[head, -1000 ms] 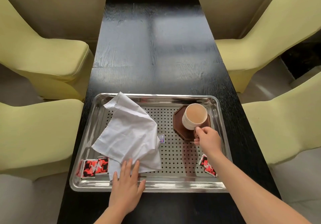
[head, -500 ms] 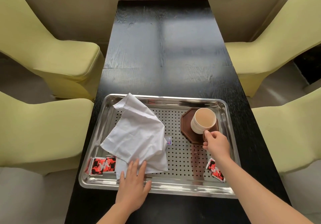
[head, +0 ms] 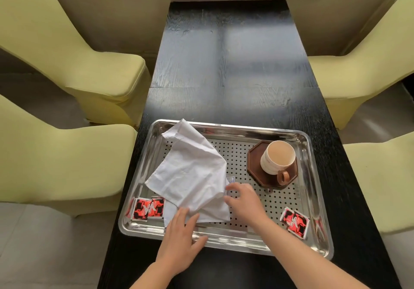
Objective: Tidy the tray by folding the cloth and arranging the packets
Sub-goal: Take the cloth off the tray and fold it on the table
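1. Left grip (head: 181, 235) lies spread, its straight fingers resting on the near edge of the crumpled white fabric cloth (head: 190, 176). Right grip (head: 245, 201) has its fingers curled at the cloth's right edge, and it cannot be told whether they already pinch the fabric.
2. The right grip has just left the handle of the cream ribbed mug of milky drink (head: 276, 161) and come across to the cloth. The mug stands free on the brown octagonal wooden coaster (head: 254, 158).
3. With both grips at the cloth, the folding step looks about to begin. No fold is made yet.
4. The cloth sprawls over the left half of the perforated stainless steel tray (head: 246, 129), its far corner up on the far rim. One pair of red-and-black packets (head: 147, 208) lies just beside its near corner. A second red-and-black pair (head: 295, 221) lies well apart at the near right.
5. Compared with the earlier frame, the left grip keeps its place, and the mug, coaster and packets have not shifted on the tray, which sits on the black wood-grain desk (head: 224, 64).
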Demonstrator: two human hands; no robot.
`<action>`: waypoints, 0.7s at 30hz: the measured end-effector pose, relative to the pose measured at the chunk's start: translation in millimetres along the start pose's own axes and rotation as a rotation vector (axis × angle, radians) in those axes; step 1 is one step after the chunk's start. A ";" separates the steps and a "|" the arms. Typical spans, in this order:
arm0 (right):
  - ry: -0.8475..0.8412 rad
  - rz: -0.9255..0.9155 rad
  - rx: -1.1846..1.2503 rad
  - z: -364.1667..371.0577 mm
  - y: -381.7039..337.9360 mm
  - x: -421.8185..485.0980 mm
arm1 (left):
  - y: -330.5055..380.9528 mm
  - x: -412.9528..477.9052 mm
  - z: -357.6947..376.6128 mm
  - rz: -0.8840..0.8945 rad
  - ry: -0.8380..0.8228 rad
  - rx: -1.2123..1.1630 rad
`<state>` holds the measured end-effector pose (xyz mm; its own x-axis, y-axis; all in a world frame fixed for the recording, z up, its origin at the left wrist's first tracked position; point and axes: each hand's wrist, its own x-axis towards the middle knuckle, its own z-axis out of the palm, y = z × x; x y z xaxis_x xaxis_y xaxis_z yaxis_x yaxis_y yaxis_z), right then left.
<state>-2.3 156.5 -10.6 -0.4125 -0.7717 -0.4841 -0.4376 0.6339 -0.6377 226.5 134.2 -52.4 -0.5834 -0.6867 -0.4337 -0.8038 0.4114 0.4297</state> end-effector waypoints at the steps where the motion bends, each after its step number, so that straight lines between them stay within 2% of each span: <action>1: -0.060 0.011 -0.018 8.4 -6.4 5.0 | -0.6 -2.5 -0.4 0.008 0.001 -0.006; 4: -0.148 0.045 -0.157 29.9 -21.7 22.0 | -2.6 -8.1 -2.9 0.004 0.011 -0.052; 6: -0.135 0.059 -0.224 37.6 -28.3 29.8 | -4.0 -9.8 -5.4 -0.010 0.027 -0.093; 8: -0.076 0.085 -0.183 38.9 -30.8 33.6 | -7.3 -10.0 -8.5 -0.016 0.044 -0.123; 13: 0.185 0.112 0.152 17.5 -40.7 21.1 | -18.9 -9.0 -9.4 0.000 -0.020 -0.039; 17: 0.396 0.004 0.393 -11.9 -60.3 0.7 | -17.3 -5.0 -7.5 0.063 -0.041 0.067; 21: 0.469 -0.151 0.599 -40.8 -83.3 -34.4 | -19.1 -1.9 -4.2 0.083 -0.059 0.124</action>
<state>15.8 132.3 83.6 -0.7361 -0.6606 -0.1475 -0.0638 0.2847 -0.9565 243.5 125.2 -56.5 -0.6513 -0.6124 -0.4480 -0.7586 0.5386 0.3667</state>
